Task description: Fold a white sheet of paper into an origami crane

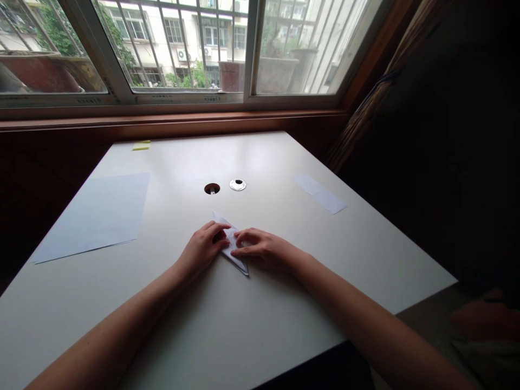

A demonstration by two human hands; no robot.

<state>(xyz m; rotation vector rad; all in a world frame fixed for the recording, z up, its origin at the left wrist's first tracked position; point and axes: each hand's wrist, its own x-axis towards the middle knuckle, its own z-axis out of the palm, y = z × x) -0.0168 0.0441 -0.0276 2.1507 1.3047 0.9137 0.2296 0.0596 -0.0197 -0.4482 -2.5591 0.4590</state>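
A white sheet of paper, folded into a narrow pointed shape, lies on the white table in front of me. One tip points away to the left, the other towards me. My left hand grips its left edge with curled fingers, the thumb and index finger on the paper. From the right, my right hand presses and pinches the folds with bent fingers, close to the left fingertips. Parts of the paper are hidden under both hands.
Flat white sheets lie at the left of the table. Small paper strips lie at the right, yellow sticky notes at the far left. A cable hole and its round cover are beyond my hands.
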